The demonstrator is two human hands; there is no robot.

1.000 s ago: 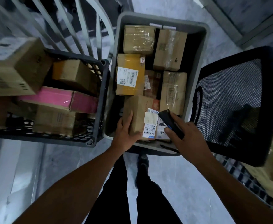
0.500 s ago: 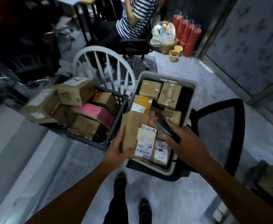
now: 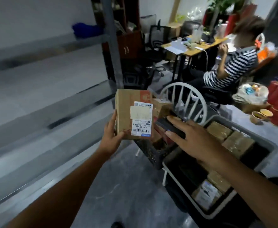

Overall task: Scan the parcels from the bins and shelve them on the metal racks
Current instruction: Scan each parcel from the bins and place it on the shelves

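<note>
Now left hand (image 3: pixel 109 136) grips the brown cardboard parcel (image 3: pixel 126 112), lifted off the grey bin (image 3: pixel 272 148); right hand (image 3: pixel 191 139) clasps black scanner (image 3: pixel 168 127).

Rack (image 3: pixel 69 102) left; parcels (image 3: pixel 238 143) in bin (image 3: pixel 258 137) right

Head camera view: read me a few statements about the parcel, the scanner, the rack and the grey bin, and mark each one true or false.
1. The left hand grips a cardboard parcel with its label toward the camera. True.
2. The right hand is empty. False: it holds a black handheld scanner.
3. The cardboard parcel rests on the metal rack. False: it is held in the air beside the rack, not yet shelved.
4. The grey bin has parcels in it. True.
</note>
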